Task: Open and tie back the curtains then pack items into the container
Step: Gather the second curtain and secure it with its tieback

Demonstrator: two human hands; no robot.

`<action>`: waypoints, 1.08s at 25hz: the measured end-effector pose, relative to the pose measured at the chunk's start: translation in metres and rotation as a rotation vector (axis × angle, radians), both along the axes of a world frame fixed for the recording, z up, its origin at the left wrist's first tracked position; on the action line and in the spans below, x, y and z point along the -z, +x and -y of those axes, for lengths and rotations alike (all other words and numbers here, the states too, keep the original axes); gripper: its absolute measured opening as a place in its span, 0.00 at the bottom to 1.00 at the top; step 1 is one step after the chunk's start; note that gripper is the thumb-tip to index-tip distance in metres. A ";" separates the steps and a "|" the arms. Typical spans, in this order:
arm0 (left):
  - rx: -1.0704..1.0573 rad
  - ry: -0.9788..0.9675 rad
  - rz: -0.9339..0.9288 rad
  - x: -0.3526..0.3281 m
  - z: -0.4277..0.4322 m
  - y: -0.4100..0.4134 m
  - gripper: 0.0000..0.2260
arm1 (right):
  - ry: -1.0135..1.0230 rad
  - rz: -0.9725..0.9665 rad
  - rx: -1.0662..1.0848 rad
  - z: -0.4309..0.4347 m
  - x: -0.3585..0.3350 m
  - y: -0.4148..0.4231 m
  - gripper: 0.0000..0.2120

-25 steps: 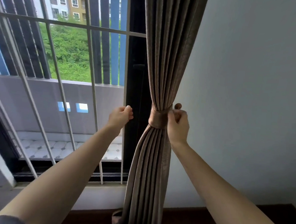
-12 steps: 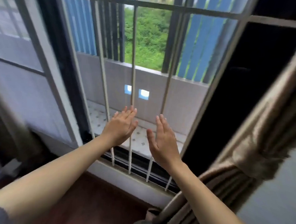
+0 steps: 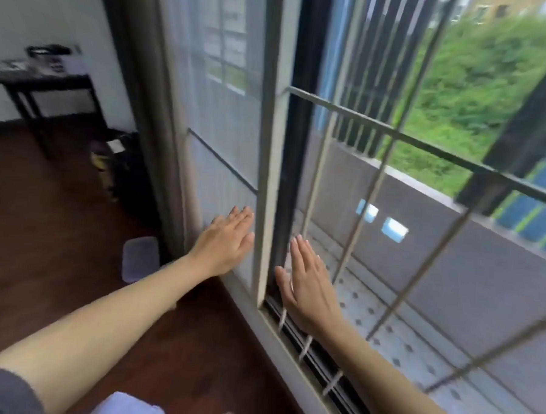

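Above dark wooden floor (image 3: 58, 227), at a white-framed barred window (image 3: 270, 143), the left hand (image 3: 229, 239) and right hand (image 3: 309, 278) were spread flat, empty. At left hung the grey-brown fabric curtain (image 3: 156, 121), apparently drawn aside; the translucent plastic container (image 3: 141, 258) below awaited packing.

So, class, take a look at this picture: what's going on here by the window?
A person stands at a window with both arms stretched out. The left hand is in front of the window pane and the right hand is in front of the bars. Both have straight fingers and hold nothing. What looks like a lidded container sits on the floor below the window, untouched. A dark table stands further back.
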State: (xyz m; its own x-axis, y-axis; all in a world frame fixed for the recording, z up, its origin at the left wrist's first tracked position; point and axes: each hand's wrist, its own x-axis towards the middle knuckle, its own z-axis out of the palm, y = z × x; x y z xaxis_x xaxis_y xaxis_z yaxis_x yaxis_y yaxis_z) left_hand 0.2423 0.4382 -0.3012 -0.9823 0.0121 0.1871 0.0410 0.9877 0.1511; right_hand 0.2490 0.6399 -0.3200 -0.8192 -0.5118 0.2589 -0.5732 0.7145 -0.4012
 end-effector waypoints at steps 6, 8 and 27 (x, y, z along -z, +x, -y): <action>-0.226 -0.039 -0.043 -0.018 0.161 -0.024 0.28 | 0.013 -0.043 -0.239 0.173 -0.017 -0.072 0.36; -0.291 0.009 -0.042 -0.028 0.215 -0.036 0.24 | 0.018 -0.022 -0.301 0.231 -0.023 -0.092 0.33; -0.490 0.136 -0.148 -0.036 0.614 -0.231 0.23 | -0.117 0.078 -0.270 0.676 0.017 -0.285 0.31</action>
State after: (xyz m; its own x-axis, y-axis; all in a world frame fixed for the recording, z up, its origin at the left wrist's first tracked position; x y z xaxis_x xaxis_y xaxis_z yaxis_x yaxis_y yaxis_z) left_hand 0.0108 -0.1759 -0.2649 -0.8294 -0.4761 0.2924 -0.3901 0.8681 0.3069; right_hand -0.0364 -0.0361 -0.3374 -0.6771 -0.6843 0.2707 -0.7005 0.4868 -0.5218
